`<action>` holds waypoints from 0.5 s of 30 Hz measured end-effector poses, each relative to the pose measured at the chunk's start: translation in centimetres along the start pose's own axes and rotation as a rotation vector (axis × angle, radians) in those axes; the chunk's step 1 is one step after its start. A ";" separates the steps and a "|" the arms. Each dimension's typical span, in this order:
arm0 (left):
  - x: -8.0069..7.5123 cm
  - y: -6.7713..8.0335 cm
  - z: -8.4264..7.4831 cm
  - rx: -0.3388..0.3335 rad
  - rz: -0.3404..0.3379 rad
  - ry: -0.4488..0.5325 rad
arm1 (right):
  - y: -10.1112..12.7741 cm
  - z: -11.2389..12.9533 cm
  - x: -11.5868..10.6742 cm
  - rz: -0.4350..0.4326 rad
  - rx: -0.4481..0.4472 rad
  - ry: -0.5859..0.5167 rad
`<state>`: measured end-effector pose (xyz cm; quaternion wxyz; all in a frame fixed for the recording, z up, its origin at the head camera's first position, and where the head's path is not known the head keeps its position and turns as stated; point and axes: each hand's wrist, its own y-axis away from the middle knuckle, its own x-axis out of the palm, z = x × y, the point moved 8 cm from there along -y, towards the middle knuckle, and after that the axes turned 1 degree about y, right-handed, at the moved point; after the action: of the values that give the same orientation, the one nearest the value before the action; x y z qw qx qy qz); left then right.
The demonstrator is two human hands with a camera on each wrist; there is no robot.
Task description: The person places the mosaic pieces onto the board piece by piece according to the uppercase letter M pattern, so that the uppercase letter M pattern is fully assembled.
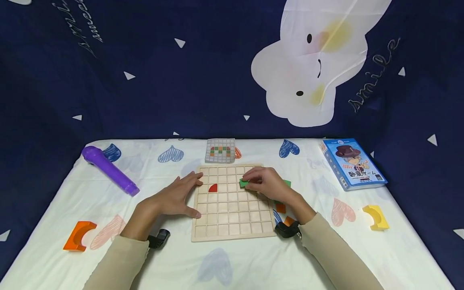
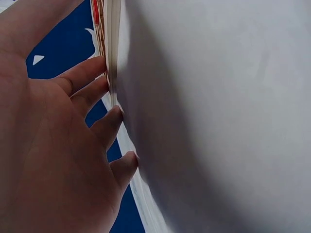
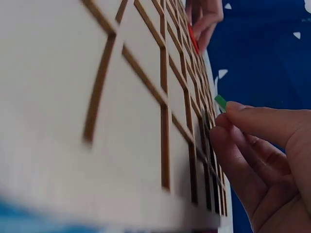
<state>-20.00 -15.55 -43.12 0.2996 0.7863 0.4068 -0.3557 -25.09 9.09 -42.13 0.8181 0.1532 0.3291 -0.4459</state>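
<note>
A wooden grid board (image 1: 233,219) lies on the table. Along its left edge, my left hand (image 1: 175,197) rests with fingers spread, the thumb and fingertips touching the frame. A green tile (image 1: 243,183) is pinched between the thumb and fingers of my right hand (image 1: 270,183), over the upper right cells. The right wrist view shows only a small end of this green tile (image 3: 220,102) past the fingertips. One red quarter-circle tile (image 1: 213,188) sits in a cell at the upper left of the grid.
A patterned grid card (image 1: 220,151) lies behind the board. Green (image 1: 287,183) and orange (image 1: 280,208) pieces show beside the right forearm, partly hidden. Around them are a purple microphone-shaped object (image 1: 110,170), a blue game box (image 1: 355,165), an orange arch (image 1: 79,236) and a yellow arch (image 1: 376,217).
</note>
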 end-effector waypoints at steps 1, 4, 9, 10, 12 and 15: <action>0.0 0.0 0.0 -0.003 -0.002 0.002 | -0.2 0.2 0.2 0.000 -0.007 -0.004; 0.1 0.0 0.1 -0.006 -0.001 0.004 | -0.6 0.8 0.7 0.004 -0.023 -0.013; 0.3 -0.1 0.1 -0.010 0.009 0.002 | -1.1 1.6 1.6 0.028 -0.046 -0.036; 0.3 -0.1 0.1 -0.014 0.011 0.002 | -1.2 1.8 1.8 0.034 -0.054 -0.037; 0.3 -0.2 0.1 -0.017 0.010 0.001 | -1.4 2.2 2.1 0.042 -0.069 -0.039; 0.2 -0.2 0.2 -0.025 0.014 0.002 | -1.8 2.7 2.7 0.055 -0.078 -0.039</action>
<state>-20.18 -15.53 -43.48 0.3115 0.7856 0.4059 -0.3478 -24.51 4.96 -41.90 0.8417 0.1212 0.3261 -0.4129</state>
